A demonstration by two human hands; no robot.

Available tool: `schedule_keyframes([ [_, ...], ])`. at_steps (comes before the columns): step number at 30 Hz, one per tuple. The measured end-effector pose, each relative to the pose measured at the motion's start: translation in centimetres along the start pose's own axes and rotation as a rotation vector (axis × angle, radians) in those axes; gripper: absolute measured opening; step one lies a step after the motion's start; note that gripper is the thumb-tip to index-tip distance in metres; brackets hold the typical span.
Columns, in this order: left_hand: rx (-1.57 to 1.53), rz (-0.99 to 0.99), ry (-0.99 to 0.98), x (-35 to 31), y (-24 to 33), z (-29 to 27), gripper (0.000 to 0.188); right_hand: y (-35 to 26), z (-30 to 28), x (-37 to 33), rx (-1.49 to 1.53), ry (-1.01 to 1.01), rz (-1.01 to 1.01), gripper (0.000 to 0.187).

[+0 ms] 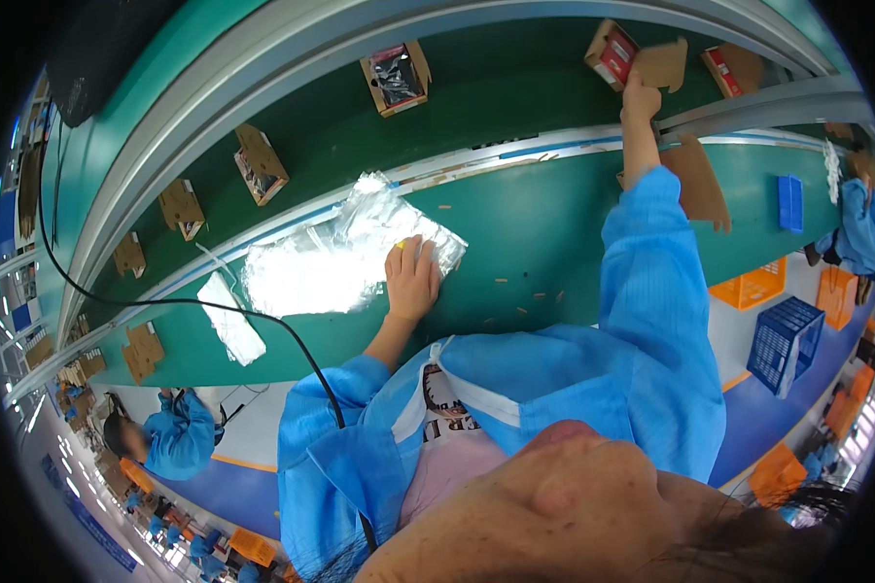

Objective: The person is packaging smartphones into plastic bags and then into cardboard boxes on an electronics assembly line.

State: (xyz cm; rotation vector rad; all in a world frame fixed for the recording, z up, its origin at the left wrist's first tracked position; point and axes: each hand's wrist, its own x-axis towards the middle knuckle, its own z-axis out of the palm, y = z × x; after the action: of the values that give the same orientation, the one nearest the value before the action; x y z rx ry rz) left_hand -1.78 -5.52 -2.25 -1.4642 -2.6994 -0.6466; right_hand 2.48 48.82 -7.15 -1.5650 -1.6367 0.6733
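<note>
Silver foil bags lie in a shiny pile on the green bench, left of the middle. My left hand rests on the right part of this pile, palm down with its fingers spread; something small and yellow shows at one fingertip. Stretched out to the far right, my right hand pinches the near edge of an opened cardboard box. Red shows inside that box, and its brown flap stands out to the right. My right fingertips are partly hidden against the box.
Several opened boxes stand along the far green strip, one with a dark bag inside. Flat cardboard lies below my right arm. A metal frame arches over the bench, and a black cable crosses the left. Crates stand right.
</note>
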Motion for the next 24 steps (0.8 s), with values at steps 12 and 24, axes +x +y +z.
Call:
schedule_keyframes([
  [12, 0.015, 0.024, 0.111, -0.7, -0.3, -0.2, 0.037, -5.6, -18.7, -29.2, -0.485, -0.49, -1.384, 0.053],
  [24, -0.168, -0.019, 0.174, -0.5, -0.9, -2.7, 0.026, 4.4, -20.5, -16.5, -0.422, -0.959, -0.223, 0.05],
])
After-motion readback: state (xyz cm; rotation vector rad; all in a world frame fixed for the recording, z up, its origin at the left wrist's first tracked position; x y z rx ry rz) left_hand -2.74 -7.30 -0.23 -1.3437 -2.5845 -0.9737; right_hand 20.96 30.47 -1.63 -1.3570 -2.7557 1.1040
